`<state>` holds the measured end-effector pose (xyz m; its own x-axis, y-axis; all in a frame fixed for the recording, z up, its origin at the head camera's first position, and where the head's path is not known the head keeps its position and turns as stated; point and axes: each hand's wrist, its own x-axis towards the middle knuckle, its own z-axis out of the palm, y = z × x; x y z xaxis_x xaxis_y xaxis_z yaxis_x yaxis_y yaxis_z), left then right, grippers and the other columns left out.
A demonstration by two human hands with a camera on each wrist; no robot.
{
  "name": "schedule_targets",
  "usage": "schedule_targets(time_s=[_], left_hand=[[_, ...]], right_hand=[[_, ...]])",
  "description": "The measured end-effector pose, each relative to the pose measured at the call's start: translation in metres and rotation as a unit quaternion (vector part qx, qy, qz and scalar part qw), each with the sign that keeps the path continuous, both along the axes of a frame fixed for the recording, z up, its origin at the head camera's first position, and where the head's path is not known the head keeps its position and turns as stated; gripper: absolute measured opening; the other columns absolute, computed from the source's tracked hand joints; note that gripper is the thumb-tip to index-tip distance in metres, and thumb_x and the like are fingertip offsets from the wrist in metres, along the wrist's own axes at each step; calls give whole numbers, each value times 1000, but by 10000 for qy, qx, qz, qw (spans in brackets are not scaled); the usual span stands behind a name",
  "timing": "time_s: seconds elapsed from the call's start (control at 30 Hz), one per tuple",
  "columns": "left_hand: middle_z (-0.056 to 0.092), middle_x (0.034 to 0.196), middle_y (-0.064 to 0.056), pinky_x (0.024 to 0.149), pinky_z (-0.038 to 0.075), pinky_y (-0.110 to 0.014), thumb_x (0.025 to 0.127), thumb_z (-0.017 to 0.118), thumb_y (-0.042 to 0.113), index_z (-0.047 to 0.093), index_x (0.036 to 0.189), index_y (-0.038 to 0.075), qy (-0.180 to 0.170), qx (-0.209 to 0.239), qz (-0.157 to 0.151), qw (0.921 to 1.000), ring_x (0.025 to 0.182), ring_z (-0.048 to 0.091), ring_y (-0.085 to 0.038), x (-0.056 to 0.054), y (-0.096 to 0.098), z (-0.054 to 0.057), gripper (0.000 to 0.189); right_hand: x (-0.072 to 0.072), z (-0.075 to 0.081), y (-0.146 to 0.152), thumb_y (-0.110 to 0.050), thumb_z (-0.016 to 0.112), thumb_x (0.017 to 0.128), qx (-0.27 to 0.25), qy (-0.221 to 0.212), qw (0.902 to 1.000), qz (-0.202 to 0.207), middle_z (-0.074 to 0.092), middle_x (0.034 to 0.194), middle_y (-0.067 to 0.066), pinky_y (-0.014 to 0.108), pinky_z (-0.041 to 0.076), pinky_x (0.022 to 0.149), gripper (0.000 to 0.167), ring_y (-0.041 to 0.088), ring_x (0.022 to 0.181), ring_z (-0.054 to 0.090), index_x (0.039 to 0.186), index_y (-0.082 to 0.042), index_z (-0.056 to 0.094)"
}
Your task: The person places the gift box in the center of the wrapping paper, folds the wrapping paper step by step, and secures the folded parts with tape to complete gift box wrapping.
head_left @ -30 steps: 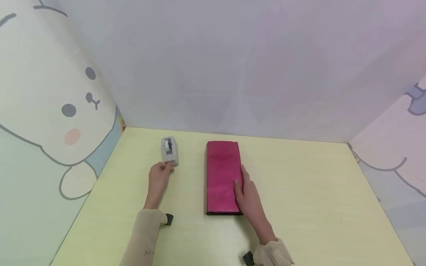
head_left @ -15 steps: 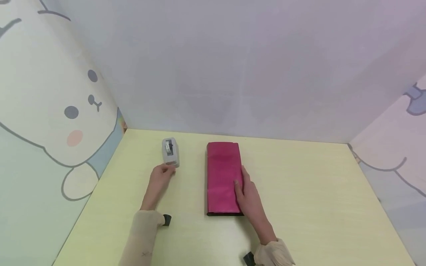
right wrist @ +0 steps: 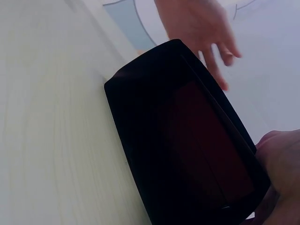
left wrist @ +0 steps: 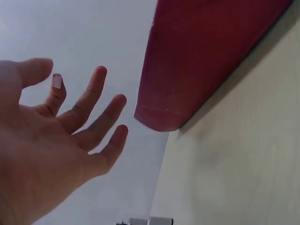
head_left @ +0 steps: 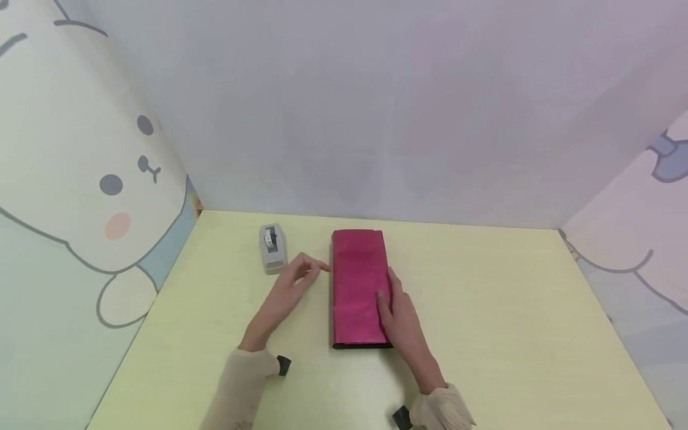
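Observation:
A long magenta box point(head_left: 357, 286) lies on the table, its near end dark. In the right wrist view that end of the box point(right wrist: 173, 140) looks open, with a dark interior. My right hand point(head_left: 404, 322) holds the box's right side, thumb on top and fingers along the edge. My left hand point(head_left: 287, 289) hovers beside the box's left edge, fingertips close to it. In the left wrist view my left hand point(left wrist: 61, 131) has spread, slightly bent fingers, and a small pale rectangle shows on one fingertip. A grey tape dispenser point(head_left: 273, 248) stands just behind the left hand.
The pale yellow table point(head_left: 494, 310) stretches out to the right of the box. A lilac wall point(head_left: 387, 119) rises along its back edge, and side panels with cartoon bears point(head_left: 80, 149) flank it. Black straps point(head_left: 283, 365) sit at the sleeve cuffs.
My left hand has left the front of the tape dispenser and moved right, to the box's left edge. The right hand and the box have stayed in place.

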<state>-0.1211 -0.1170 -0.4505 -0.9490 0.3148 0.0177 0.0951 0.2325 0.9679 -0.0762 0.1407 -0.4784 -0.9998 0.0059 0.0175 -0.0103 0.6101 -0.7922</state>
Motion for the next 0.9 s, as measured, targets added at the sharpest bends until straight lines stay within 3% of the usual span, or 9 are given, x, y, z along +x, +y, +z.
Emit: schedule_targets(time_s=[0.17,0.3,0.57,0.7,0.8,0.9], left_hand=[[70,134,-1,119,42,-53,105,64,19,48,112,15,632,-622,-627,9941,136,57,-22,1,37,-2,17],[72,131,3,116,47,-42,98,72,8,48,114,14,1037,-1204,-601,9855,132,61,-16,2,53,-7,29],[71,134,4,116,47,-40,96,75,8,48,123,13,1180,-1134,-748,9837,135,60,-16,2,68,-15,38],[67,131,3,112,49,-37,95,76,11,49,125,14,1466,-1419,-787,9758,128,60,-16,1,80,-16,40],[65,124,1,114,46,-39,93,79,13,52,124,13,1752,-1717,-734,9667,122,58,-17,0,86,-14,41],[65,118,1,115,44,-41,91,82,14,53,123,14,1887,-1898,-652,9613,117,58,-18,0,89,-13,43]], right_hand=[[0,1,0,-23,53,110,-73,-74,9999,7,59,76,3,32,49,78,62,11,69,53,164,-9,27],[-1,2,0,-21,52,110,-179,-206,9996,72,57,71,3,29,48,73,62,11,65,53,165,-10,25],[-2,4,5,-20,49,111,-296,-299,9991,75,52,65,2,29,46,70,60,11,60,51,165,-9,25],[-2,2,4,-21,49,111,-226,-240,9995,28,50,65,2,30,46,74,60,12,62,50,165,-10,27],[-2,1,5,-24,48,112,-202,-236,9995,21,55,72,8,37,49,82,58,17,72,55,165,-11,28],[-2,2,8,-31,43,113,-322,-471,9984,-30,70,112,17,48,51,100,56,28,104,66,165,-20,29]])
